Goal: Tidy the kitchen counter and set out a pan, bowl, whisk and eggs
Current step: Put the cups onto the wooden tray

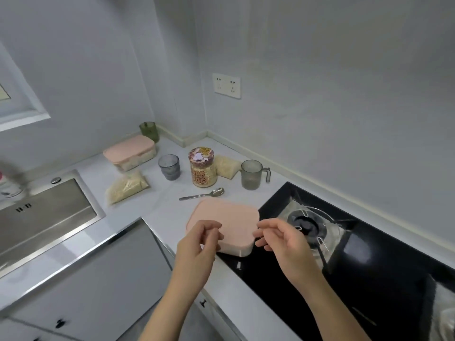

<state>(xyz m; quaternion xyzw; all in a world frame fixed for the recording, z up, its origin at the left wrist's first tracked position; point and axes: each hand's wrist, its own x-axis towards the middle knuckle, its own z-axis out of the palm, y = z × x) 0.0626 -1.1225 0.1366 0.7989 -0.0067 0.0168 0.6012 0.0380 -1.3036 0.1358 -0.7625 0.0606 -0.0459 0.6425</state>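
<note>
Box (226,220), pink lid, on desk (162,205): I judge it light, rigid, slick; take both sides. Left grip (197,244), right grip (283,242) hover loosely curled, empty.

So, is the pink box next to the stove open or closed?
Closed. The pink box has its lid lying flat, covering the whole top; no gap shows along the visible edge.

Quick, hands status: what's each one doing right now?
Left hand: open, loosely curled, holding nothing, over the pink-lidded container.
Right hand: open, loosely curled, holding nothing.
</note>
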